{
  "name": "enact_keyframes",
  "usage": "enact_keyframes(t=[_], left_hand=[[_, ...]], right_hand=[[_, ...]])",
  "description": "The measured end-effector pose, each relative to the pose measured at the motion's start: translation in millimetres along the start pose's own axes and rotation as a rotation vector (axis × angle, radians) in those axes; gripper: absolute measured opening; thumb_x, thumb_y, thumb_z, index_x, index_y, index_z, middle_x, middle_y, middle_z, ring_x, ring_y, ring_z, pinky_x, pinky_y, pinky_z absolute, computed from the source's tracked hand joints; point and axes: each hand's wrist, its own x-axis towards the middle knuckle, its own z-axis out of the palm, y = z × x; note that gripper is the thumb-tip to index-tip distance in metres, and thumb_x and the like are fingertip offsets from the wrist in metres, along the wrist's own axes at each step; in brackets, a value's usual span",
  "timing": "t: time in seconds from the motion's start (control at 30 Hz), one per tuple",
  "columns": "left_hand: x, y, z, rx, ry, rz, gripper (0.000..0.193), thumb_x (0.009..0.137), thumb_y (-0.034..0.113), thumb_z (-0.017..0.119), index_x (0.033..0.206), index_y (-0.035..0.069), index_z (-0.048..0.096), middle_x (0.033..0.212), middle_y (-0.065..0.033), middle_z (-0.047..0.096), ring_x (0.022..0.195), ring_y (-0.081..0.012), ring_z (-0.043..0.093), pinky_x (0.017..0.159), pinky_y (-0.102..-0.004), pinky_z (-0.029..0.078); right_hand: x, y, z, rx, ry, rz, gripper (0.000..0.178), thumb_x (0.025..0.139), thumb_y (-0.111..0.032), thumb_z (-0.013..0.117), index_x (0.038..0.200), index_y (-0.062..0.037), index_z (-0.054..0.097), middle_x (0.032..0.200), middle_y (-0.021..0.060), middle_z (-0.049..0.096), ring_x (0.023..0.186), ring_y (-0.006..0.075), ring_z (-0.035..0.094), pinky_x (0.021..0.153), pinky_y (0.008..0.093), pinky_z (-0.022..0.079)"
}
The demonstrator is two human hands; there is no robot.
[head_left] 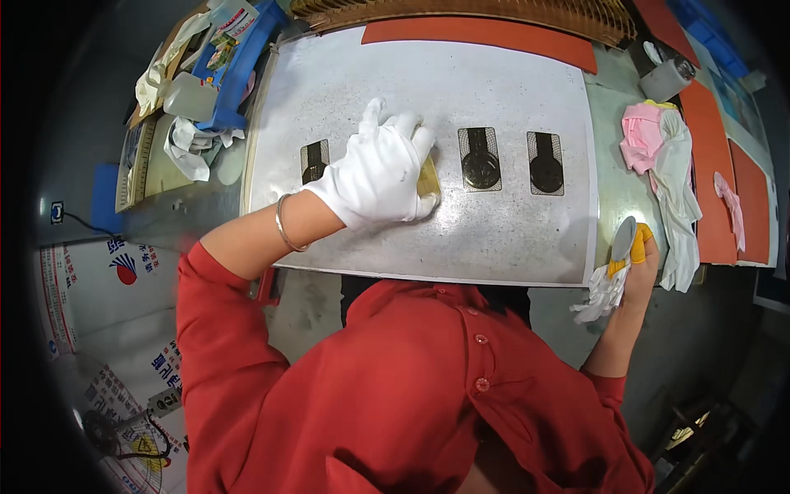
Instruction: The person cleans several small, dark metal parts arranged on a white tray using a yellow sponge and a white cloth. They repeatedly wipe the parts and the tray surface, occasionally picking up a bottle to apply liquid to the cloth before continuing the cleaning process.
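Note:
My left hand (380,169), in a white glove, lies over the white work sheet (395,255). Its thumb and fingers are around a yellowish flat block (429,183), mostly hidden under the palm. To its right lie two dark round-ended pieces on meshed rectangles, one nearer (480,160) and one farther right (546,165). Another dark piece (313,161) is partly covered by my left wrist. At the table's right front edge, my right hand (641,255) has yellow coverings on its fingertips. It grips a grey oval flat piece (625,239) and a crumpled white cloth (601,295).
A blue tray (239,70) with a translucent bottle (191,97) stands at left. White rags (191,148) lie below it. On the right are a pink cloth (642,136), a pale cloth (679,206), orange sheets (709,165) and a capped jar (668,80). A ribbed brown strip (461,12) borders the back.

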Motion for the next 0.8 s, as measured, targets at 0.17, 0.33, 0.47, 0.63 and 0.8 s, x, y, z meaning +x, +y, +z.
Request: enact_keyframes(t=[0.17,0.33,0.47,0.63,0.8], left_hand=[[-12,-14,11,-0.213,0.05,-0.07,0.075,0.059,0.035,0.073,0.12,0.005,0.042,0.117,-0.0169,0.048,0.11,-0.0326,0.047,0.103,-0.0501,0.022],[-38,-46,6,-0.198,-0.106,-0.177,0.089,0.056,0.035,0.077,0.128,0.004,0.036,0.126,-0.0156,0.043,0.116,-0.031,0.043,0.103,-0.0489,0.019],[-48,-57,8,-0.078,-0.185,-0.319,0.086,0.058,0.035,0.075,0.128,0.01,0.033,0.112,-0.0157,0.048,0.106,-0.0347,0.047,0.097,-0.053,0.027],[-44,-46,-12,-0.004,-0.221,-0.197,0.077,0.057,0.032,0.073,0.125,0.016,0.042,0.108,-0.0148,0.048,0.098,-0.0331,0.049,0.089,-0.0501,0.035],[-37,-36,-18,0.188,-0.296,-0.104,0.062,0.059,0.033,0.07,0.114,0.011,0.051,0.103,-0.0135,0.048,0.085,-0.0302,0.054,0.094,-0.05,0.034]], right_hand=[[4,4,-5,-0.014,-0.016,0.004,0.017,0.091,-0.018,0.051,0.1,-0.0033,0.054,0.074,-0.0038,0.053,0.059,0.0028,0.046,0.049,0.0177,0.036],[3,2,-4,-0.044,-0.013,0.024,0.018,0.09,-0.017,0.052,0.1,-0.0026,0.054,0.077,-0.0032,0.053,0.064,0.0031,0.047,0.054,0.0178,0.037],[1,5,-3,0.002,-0.003,0.01,0.017,0.09,-0.015,0.051,0.101,-0.0018,0.054,0.079,-0.0024,0.053,0.066,0.0042,0.049,0.056,0.0186,0.038],[6,8,-11,-0.018,-0.024,-0.013,0.019,0.091,-0.015,0.05,0.102,-0.0008,0.054,0.082,-0.0015,0.055,0.07,0.0045,0.05,0.06,0.0182,0.039],[8,10,-12,-0.063,0.017,-0.033,0.019,0.091,-0.016,0.05,0.102,-0.0008,0.054,0.082,-0.0018,0.055,0.067,0.0043,0.05,0.057,0.0183,0.039]])
